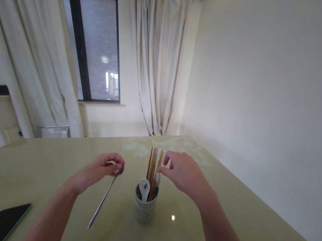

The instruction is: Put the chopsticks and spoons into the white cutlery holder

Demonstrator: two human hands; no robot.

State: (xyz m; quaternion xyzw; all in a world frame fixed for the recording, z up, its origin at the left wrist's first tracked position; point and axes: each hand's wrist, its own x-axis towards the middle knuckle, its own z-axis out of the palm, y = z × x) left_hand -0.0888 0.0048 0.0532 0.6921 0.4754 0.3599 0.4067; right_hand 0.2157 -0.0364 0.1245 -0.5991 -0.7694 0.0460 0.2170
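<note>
My left hand (109,165) pinches a long metal spoon (103,202) by its bowl end, and the thin handle slants down toward the lower left. Right of it a light ceramic utensil holder (145,211) stands upright on the table. Several wooden chopsticks (152,165) rise out of the holder. A white ceramic spoon (143,189) with a blue mark leans at its front. Another pale spoon (157,179) shows at the right, partly behind the chopsticks. My right hand (180,172) hovers beside these, thumb and forefinger apart; whether the thumb touches anything is unclear.
A glossy yellow-green table (195,231) spreads under everything. At its lower left lies a dark flat device (3,221). Behind are a pale curtain (161,59), a dark-framed window (98,45) and a framed item (53,131). A white wall (268,89) borders the right side.
</note>
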